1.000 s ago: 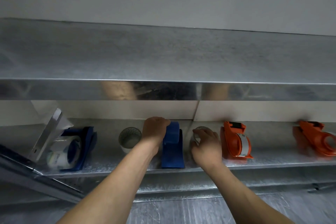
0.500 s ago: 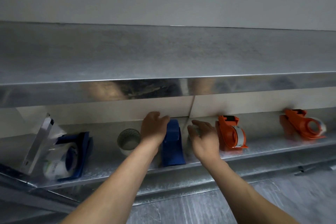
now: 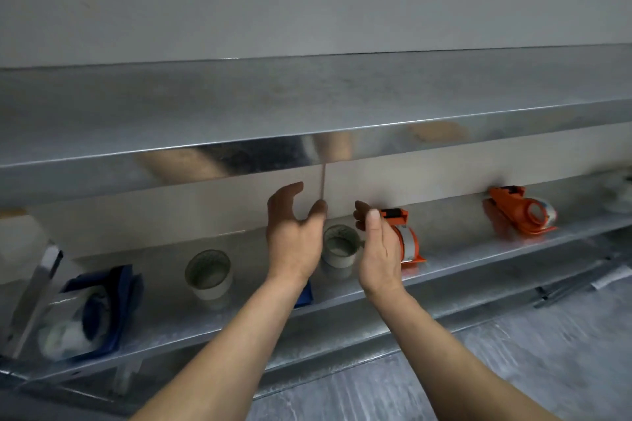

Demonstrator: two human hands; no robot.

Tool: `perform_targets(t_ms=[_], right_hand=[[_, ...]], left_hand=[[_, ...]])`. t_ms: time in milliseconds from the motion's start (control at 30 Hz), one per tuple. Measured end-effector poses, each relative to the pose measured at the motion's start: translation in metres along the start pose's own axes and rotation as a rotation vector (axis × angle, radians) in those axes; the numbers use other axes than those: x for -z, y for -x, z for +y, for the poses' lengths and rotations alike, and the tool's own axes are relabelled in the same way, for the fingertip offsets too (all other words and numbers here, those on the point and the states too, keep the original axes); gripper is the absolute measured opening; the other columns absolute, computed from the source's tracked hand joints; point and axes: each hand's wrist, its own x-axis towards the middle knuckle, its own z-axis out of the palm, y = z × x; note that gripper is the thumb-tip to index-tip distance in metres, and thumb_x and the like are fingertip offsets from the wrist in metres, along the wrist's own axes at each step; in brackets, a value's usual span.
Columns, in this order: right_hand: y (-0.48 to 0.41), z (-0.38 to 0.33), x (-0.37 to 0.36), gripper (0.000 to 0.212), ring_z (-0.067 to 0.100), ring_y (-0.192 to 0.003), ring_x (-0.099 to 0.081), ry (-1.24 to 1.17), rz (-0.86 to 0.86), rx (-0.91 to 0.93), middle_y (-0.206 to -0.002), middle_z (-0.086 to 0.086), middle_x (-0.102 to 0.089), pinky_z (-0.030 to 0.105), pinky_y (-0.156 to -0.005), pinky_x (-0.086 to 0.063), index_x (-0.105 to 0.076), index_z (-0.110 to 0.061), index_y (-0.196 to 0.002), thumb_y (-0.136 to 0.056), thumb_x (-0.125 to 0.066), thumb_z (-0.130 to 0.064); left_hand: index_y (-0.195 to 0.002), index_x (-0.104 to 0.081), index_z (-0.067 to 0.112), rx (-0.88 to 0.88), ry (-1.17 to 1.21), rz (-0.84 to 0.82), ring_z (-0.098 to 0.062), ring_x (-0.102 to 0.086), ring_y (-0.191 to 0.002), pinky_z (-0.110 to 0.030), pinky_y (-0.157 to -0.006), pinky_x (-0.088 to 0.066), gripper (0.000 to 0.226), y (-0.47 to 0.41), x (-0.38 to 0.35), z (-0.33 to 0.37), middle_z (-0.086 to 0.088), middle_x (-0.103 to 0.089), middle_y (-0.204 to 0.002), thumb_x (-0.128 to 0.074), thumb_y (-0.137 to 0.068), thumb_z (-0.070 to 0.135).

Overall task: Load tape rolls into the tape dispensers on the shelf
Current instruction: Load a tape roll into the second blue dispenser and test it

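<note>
My left hand [image 3: 294, 236] hovers open in front of the lower metal shelf [image 3: 461, 260], holding nothing. It hides most of a blue tape dispenser [image 3: 304, 294], of which only a corner shows. My right hand [image 3: 379, 249] is open beside it, fingers apart. Between the hands a clear tape roll [image 3: 340, 246] stands on the shelf. Another clear tape roll [image 3: 208, 273] stands further left. An orange dispenser [image 3: 407, 239] with tape in it sits just behind my right hand. A second orange loaded dispenser [image 3: 519, 215] lies to the right. A blue loaded dispenser [image 3: 92, 311] lies at the far left.
An upper metal shelf [image 3: 307, 106] overhangs the lower one and leaves a low gap. A tilted metal bracket [image 3: 34, 290] stands at the far left. A grey wall rises behind. The grey floor [image 3: 513, 369] lies below at the right.
Both hands have lifted off the shelf items and opened. My left hand let go of the blue dispenser and my right hand came off the tape roll. The view has tilted.
</note>
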Motion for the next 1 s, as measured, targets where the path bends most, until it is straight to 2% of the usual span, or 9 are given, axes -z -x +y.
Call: perform_targets(t_ms=[67, 200, 400, 533, 633, 733, 833, 933, 1000], right_hand=[[0.001, -0.001, 0.024, 0.040, 0.009, -0.103, -0.061, -0.030, 0.008, -0.004, -0.103, -0.010, -0.067, 0.039, -0.100, -0.049, -0.064, -0.036, -0.102, -0.092, -0.032, -0.058], [0.003, 0.001, 0.091, 0.068, 0.009, -0.129, -0.053, -0.028, 0.057, -0.004, -0.137, -0.004, -0.059, 0.044, -0.111, -0.041, -0.055, -0.029, -0.135, -0.087, -0.030, -0.070], [0.011, 0.004, 0.214, 0.069, 0.003, -0.138, -0.042, -0.071, 0.145, -0.040, -0.150, -0.010, -0.047, 0.050, -0.115, -0.036, -0.043, -0.043, -0.140, -0.081, -0.030, -0.076], [0.015, -0.003, 0.292, 0.068, 0.010, -0.140, -0.040, -0.073, 0.214, 0.009, -0.155, -0.021, -0.032, 0.056, -0.103, -0.047, -0.014, -0.066, -0.140, -0.078, -0.035, -0.083], [0.018, -0.008, 0.343, 0.078, 0.014, -0.122, -0.049, -0.125, 0.282, 0.010, -0.138, 0.000, -0.044, 0.050, -0.080, -0.060, -0.006, -0.054, -0.149, -0.082, -0.042, -0.068], [0.017, -0.005, 0.388, 0.073, -0.014, -0.113, -0.029, -0.149, 0.366, 0.020, -0.135, 0.013, -0.039, 0.063, -0.083, -0.055, -0.007, -0.041, -0.155, -0.098, -0.051, -0.041], [0.007, 0.007, 0.428, 0.077, -0.030, -0.112, -0.043, -0.070, 0.415, 0.016, -0.135, -0.037, -0.039, 0.058, -0.099, -0.049, -0.014, -0.050, -0.151, -0.086, -0.054, -0.059], [-0.006, 0.020, 0.462, 0.075, -0.018, -0.119, -0.043, -0.018, 0.467, -0.004, -0.153, -0.022, -0.037, 0.040, -0.115, -0.038, -0.028, -0.040, -0.151, -0.083, -0.048, -0.064], [-0.016, 0.025, 0.484, 0.068, -0.023, -0.127, -0.035, -0.008, 0.507, -0.001, -0.156, -0.017, -0.034, 0.027, -0.117, -0.029, -0.034, -0.031, -0.151, -0.088, -0.043, -0.058]], left_hand=[[-0.121, -0.055, 0.028, 0.001, 0.005, -0.051, 0.000, -0.051, -0.108, -0.028, -0.101, -0.041, 0.034, 0.015, -0.018, 0.009, 0.014, -0.054, -0.116, -0.066, -0.089, 0.028], [-0.123, -0.051, 0.036, -0.014, 0.031, -0.164, -0.007, -0.049, -0.121, -0.031, -0.106, -0.038, 0.040, 0.055, -0.065, 0.026, 0.011, -0.053, -0.127, -0.059, -0.086, 0.049], [-0.128, -0.051, 0.037, -0.021, 0.101, -0.285, -0.007, -0.049, -0.125, -0.039, -0.113, -0.036, 0.056, 0.123, -0.152, 0.054, 0.007, -0.053, -0.136, -0.053, -0.078, 0.061], [-0.153, -0.015, 0.037, -0.029, 0.184, -0.457, -0.001, -0.025, -0.143, -0.044, -0.120, -0.025, 0.084, 0.168, -0.205, 0.078, 0.009, -0.020, -0.162, -0.052, -0.082, 0.061], [-0.151, 0.004, 0.046, 0.036, 0.294, -0.557, 0.001, -0.032, -0.131, -0.060, -0.104, -0.041, 0.090, 0.195, -0.243, 0.094, 0.013, -0.006, -0.164, -0.056, -0.085, 0.060], [-0.152, 0.002, 0.045, 0.020, 0.301, -0.616, -0.001, -0.033, -0.133, -0.060, -0.103, -0.042, 0.090, 0.211, -0.283, 0.101, 0.020, -0.009, -0.160, -0.056, -0.085, 0.060], [-0.153, -0.017, 0.040, -0.063, 0.234, -0.671, 0.000, -0.021, -0.145, -0.046, -0.118, -0.027, 0.088, 0.221, -0.323, 0.103, 0.023, -0.012, -0.158, -0.052, -0.078, 0.071], [-0.149, -0.037, 0.026, -0.121, 0.235, -0.733, 0.011, -0.013, -0.142, -0.002, -0.106, -0.019, 0.087, 0.228, -0.363, 0.110, 0.009, -0.014, -0.163, -0.049, -0.074, 0.070], [-0.147, -0.041, 0.024, -0.128, 0.249, -0.775, 0.012, -0.012, -0.141, 0.004, -0.098, -0.019, 0.083, 0.229, -0.390, 0.113, 0.007, -0.014, -0.163, -0.050, -0.076, 0.066]])
